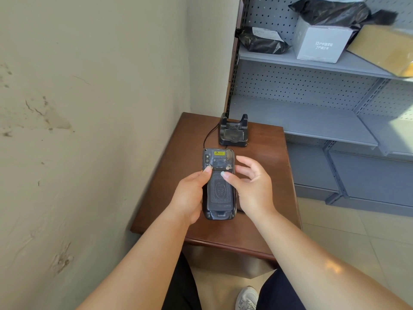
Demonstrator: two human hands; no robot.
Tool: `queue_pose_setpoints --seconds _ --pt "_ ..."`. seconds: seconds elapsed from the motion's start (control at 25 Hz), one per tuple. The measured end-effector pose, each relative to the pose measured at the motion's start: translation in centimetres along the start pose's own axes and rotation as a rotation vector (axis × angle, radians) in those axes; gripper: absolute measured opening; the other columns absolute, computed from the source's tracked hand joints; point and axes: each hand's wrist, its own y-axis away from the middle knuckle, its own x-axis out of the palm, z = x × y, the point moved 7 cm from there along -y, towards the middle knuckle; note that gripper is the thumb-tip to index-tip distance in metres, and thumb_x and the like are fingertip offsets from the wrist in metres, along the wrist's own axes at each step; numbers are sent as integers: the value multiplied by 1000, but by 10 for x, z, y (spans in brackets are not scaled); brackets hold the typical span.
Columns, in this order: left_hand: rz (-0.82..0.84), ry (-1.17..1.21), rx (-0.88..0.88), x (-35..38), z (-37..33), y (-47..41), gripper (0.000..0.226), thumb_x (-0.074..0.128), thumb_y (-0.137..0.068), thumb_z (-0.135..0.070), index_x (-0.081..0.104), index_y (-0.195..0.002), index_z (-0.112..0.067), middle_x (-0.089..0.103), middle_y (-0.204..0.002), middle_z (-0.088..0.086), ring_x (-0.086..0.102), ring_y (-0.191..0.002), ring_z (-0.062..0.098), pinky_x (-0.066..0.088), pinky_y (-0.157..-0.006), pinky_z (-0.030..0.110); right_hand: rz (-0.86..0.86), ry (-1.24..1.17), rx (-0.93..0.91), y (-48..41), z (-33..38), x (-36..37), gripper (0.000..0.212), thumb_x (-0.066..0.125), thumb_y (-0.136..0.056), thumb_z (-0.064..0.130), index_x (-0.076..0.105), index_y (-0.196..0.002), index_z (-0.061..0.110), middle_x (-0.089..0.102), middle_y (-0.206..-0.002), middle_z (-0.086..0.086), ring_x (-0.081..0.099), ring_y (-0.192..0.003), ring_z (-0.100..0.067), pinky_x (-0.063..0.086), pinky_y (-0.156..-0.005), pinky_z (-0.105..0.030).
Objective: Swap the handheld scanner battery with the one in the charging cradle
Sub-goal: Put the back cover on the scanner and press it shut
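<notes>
A small brown wooden counter (263,166) stood in the corner against the wall, and a black charging cradle (233,132) sat on its far edge with a black cable (209,135) trailing from it across the top. Beside it, a grey metal shelf (312,61) carried a black plastic parcel (261,41), a white box (319,42) and a tan package (386,48).
</notes>
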Motion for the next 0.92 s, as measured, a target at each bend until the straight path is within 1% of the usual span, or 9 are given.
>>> queue_pose_setpoints --seconds 0.08,0.16,0.24,0.36,0.52,0.64,0.76,0.84,0.92 --pt "-14 -34 5 -1 -2 0 23 53 -95 -27 70 -95 -12 76 -75 -2 72 -70 13 56 -70 34 -2 20 26 -1 -1 -1 58 79 -73 20 53 -124 23 65 -109 5 66 -85 -10 54 -70 -28" --pt "-54 -72 8 -5 -4 1 20 56 -93 -26 70 -97 -13 74 -86 3 69 -80 17 56 -76 37 6 47 37 -1 0 0 65 79 -73 21 49 -131 19 62 -110 7 63 -87 -7 54 -76 -31" --pt "-95 -99 14 -8 -6 0 20 56 -91 -24 68 -103 -12 70 -100 10 66 -90 24 54 -80 38 20 74 39 -1 1 1 66 78 -73 21 48 -132 16 59 -105 12 63 -86 -8 54 -81 -34" --pt "-127 -137 24 -10 -9 -1 22 57 -89 -23 66 -105 -10 68 -109 17 66 -101 32 55 -81 40 38 108 40 0 0 1 62 77 -74 22 51 -131 15 60 -106 13 66 -88 -14 56 -86 -42" --pt "-174 -182 36 -12 -13 -2 23 58 -87 -23 66 -100 -7 71 -93 12 68 -91 32 54 -85 46 76 135 2 3 0 4 46 74 -77 23 60 -121 21 66 -112 6 68 -90 -19 58 -81 -46" --pt "-196 -201 55 -11 -15 -2 29 58 -82 -22 66 -98 0 68 -82 11 64 -79 29 54 -82 49 86 178 -29 5 1 5 39 72 -78 23 62 -115 26 67 -112 0 68 -88 -20 58 -79 -45" --pt "-187 -175 43 -10 -13 -2 31 55 -80 -21 67 -99 0 68 -82 11 63 -77 27 53 -77 43 83 176 -17 5 1 4 38 72 -78 23 62 -115 26 68 -111 -1 68 -88 -20 58 -78 -45" --pt "-174 -149 8 -10 -10 -3 26 53 -83 -20 70 -97 -6 70 -86 10 65 -79 26 54 -77 41 79 167 4 5 0 3 37 72 -79 21 62 -114 25 69 -109 1 68 -88 -19 58 -79 -45" --pt "-152 -118 -15 -9 -7 -3 23 52 -84 -21 72 -91 -12 70 -86 8 65 -80 24 52 -76 39 70 162 22 6 0 3 36 72 -78 21 63 -113 24 69 -108 4 68 -88 -18 58 -80 -44"
